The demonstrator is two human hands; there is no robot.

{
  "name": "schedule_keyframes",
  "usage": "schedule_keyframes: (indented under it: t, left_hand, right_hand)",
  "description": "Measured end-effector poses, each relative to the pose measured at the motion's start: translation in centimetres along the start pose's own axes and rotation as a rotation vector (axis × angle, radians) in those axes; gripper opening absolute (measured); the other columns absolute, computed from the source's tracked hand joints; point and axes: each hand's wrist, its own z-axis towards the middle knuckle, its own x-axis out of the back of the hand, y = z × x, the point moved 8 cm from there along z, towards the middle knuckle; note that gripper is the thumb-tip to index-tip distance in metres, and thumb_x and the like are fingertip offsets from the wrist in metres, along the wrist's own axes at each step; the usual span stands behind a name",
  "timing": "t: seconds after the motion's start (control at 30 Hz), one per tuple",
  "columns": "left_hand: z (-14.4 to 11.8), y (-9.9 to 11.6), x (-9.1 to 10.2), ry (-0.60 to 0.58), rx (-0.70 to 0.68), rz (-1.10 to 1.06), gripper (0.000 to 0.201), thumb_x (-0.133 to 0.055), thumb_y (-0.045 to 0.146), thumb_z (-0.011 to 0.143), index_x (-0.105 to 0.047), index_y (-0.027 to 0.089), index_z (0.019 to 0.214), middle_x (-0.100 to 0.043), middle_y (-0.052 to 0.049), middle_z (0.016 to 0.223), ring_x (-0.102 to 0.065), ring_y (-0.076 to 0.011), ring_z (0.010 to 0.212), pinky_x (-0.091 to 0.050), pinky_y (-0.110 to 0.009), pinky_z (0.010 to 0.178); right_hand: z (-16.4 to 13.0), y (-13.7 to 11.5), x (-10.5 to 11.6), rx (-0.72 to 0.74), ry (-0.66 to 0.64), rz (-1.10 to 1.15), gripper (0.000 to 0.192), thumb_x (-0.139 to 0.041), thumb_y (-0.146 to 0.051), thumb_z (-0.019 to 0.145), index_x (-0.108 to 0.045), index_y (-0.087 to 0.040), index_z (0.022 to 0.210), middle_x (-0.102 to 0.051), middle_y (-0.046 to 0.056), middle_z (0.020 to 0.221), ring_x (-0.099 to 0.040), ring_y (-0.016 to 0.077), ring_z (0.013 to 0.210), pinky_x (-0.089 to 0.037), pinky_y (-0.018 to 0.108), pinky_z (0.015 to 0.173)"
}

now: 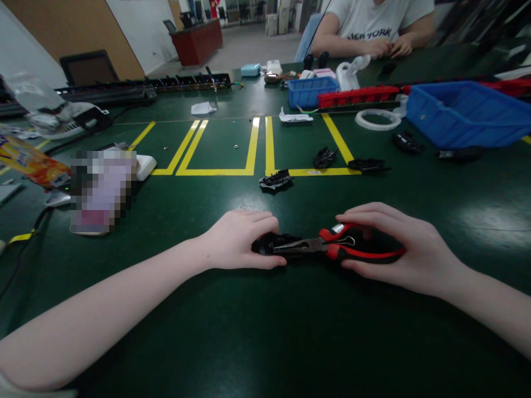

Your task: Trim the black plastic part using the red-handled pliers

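One black part [269, 244] — pinched, in left hand [243, 240]

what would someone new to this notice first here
Probably the red-handled pliers just right of centre, held in the right hand, their tip at a black part that the left hand holds. Beyond them, bright yellow tape stripes the dark green table, and a big blue bin stands at upper right.
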Motion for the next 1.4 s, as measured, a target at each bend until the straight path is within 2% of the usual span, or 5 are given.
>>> schedule_keyframes:
  t: [0.27, 0.57, 0.83, 1.17, 1.4]
  left_hand:
    - [-0.03, 0.09, -0.03, -0.003, -0.005, 0.016, 0.041, -0.055, 0.058, 0.082, -0.054, 0.018, 0.088, -0.056, 0.001, 0.078, -0.050, -0.0125, 0.065, -0.032, -0.024, 0.056]
    - [-0.07, 0.02, -0.09, 0.003, -0.015, 0.017, 0.040, -0.054, 0.057, 0.082, -0.054, 0.018, 0.089, -0.056, 0.001, 0.078, -0.050, -0.0125, 0.066, -0.032, -0.024, 0.056]
    - [-0.06, 0.07, -0.06, 0.010, -0.017, 0.025, 0.040, -0.054, 0.057, 0.082, -0.054, 0.018, 0.088, -0.056, 0.001, 0.078, -0.049, -0.0127, 0.065, -0.031, -0.024, 0.056]
    - [-0.16, 0.03, -0.11, 0.017, -0.026, 0.018, 0.040, -0.056, 0.057, 0.082, -0.054, 0.018, 0.089, -0.056, 0.002, 0.078, -0.048, -0.0121, 0.065, -0.031, -0.023, 0.055]
    - [-0.11, 0.06, -0.04, 0.025, -0.022, 0.022, 0.041, -0.055, 0.058, 0.082, -0.054, 0.018, 0.088, -0.056, 0.002, 0.077, -0.049, -0.0124, 0.065, -0.031, -0.024, 0.056]
  right_hand:
    - [-0.01, 0.13, 0.08, -0.034, -0.007, 0.011, 0.047, -0.072, -0.038, 0.072, -0.058, -0.029, 0.115, -0.062, 0.006, 0.110, -0.064, 0.0233, 0.085, -0.058, 0.039, 0.065]
    - [0.00, 0.52, -0.08, -0.054, -0.016, 0.021, 0.046, -0.072, -0.039, 0.072, -0.059, -0.027, 0.114, -0.062, 0.007, 0.110, -0.063, 0.0231, 0.084, -0.056, 0.038, 0.064]
    - [0.10, 0.57, -0.17, -0.060, -0.020, 0.043, 0.043, -0.072, -0.042, 0.071, -0.060, -0.029, 0.110, -0.063, 0.006, 0.108, -0.062, 0.0262, 0.091, -0.056, 0.041, 0.068]
    - [0.07, 0.22, -0.31, 0.007, -0.037, 0.004, 0.042, -0.069, -0.043, 0.074, -0.057, -0.032, 0.113, -0.063, 0.005, 0.108, -0.062, 0.0283, 0.096, -0.057, 0.045, 0.075]
    - [0.12, 0.27, -0.14, -0.018, -0.041, -0.014, 0.046, -0.070, -0.040, 0.074, -0.054, -0.032, 0.116, -0.061, 0.006, 0.109, -0.062, 0.0266, 0.089, -0.056, 0.043, 0.066]
